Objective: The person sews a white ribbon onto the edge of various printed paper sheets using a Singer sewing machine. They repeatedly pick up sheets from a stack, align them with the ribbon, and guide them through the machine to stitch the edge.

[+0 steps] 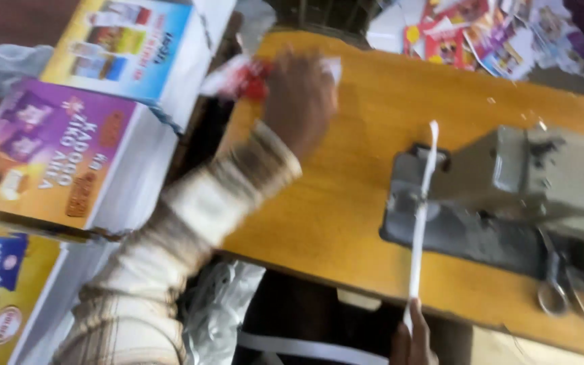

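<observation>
One wooden table (pixel 346 182), orange-yellow, fills mid-frame; frame is motion-blurred. Grey sewing machine (pixel 508 196) sits on the table's right part. Scissors (pixel 566 287), one pair, lie at the machine's near right corner. White strip (pixel 422 203) runs from behind the machine's left end, across it, down past the near table edge.

Right hand (pixel 412 338) is below the near table edge, fingers pinched together on the strip's lower end. Left hand (pixel 300 94), in a plaid sleeve (pixel 190 230), reaches to the table's far left corner and lies over a red-and-white packet (pixel 241 78); whether it grips the packet, cannot tell.

Three cartons (pixel 69 155) stand left of the table: blue-and-yellow one farthest, purple-and-orange one in the middle, yellow one nearest, all with white sides. Printed sheets (pixel 481 34), red and multicoloured, lie heaped beyond the table's far right; count not readable. Clear plastic (pixel 214 311) hangs under the table's left edge.
</observation>
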